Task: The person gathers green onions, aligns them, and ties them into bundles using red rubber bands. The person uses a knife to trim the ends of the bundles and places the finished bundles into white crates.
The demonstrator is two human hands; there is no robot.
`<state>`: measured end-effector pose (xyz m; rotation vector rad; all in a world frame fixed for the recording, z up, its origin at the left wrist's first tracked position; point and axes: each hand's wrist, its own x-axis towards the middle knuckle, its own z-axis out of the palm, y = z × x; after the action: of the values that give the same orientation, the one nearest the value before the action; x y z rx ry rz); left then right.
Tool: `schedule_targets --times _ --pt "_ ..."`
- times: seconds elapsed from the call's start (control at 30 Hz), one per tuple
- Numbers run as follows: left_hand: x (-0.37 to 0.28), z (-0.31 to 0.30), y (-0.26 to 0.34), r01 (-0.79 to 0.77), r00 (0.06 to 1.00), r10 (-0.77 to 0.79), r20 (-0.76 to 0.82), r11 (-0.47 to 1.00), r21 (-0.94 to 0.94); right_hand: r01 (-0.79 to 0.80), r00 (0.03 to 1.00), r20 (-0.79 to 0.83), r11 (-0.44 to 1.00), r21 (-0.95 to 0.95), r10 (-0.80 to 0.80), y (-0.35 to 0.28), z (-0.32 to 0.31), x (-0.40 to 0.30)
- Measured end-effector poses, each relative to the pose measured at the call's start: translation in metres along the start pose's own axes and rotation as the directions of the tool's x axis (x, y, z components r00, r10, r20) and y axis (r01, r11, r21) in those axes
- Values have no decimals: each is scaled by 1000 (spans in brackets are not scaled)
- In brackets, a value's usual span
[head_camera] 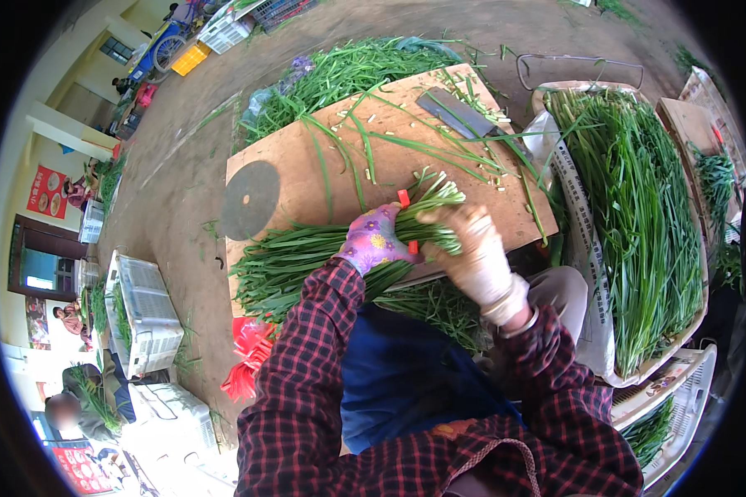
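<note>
A bundle of garlic chives (292, 261) lies over the near edge of a wooden board (298, 161), its pale cut ends to the right. My left hand (376, 239), in a flowered purple glove, is closed around the bundle beside a red band (403, 198). At the pale ends is my right hand (472, 255), in a whitish glove and blurred; its fingers touch or nearly touch the stems, and their grip is unclear. A cleaver (454, 115) rests on the board's far right among loose leaves and stem scraps.
A large basket of green stalks (634, 230) stands at the right. Beyond the board lies a heap of greens (360, 74). Red strips (248, 357) hang at the board's near left corner. White plastic crates (152, 314) and a seated person (90, 391) are at the left.
</note>
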<state>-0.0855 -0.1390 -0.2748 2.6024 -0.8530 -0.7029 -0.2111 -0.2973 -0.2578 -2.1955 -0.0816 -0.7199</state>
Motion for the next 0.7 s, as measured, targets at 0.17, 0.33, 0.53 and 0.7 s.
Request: schedule_targets --times 0.17,0.33,0.53,0.7 --pt "-4 -4 3 33 999 -33 5 999 18 189 981 75 966 -176 -178 12 34 9" --pt "-1 -15 9 51 997 -50 65 999 -17 -29 998 48 1000 -5 29 45 58 25" --pt "14 -27 -12 91 983 -14 183 902 -422 -190 963 192 982 -17 190 52 61 48" --pt "31 -7 -35 110 994 -28 109 440 -891 -233 945 230 972 -33 235 57 63 51"
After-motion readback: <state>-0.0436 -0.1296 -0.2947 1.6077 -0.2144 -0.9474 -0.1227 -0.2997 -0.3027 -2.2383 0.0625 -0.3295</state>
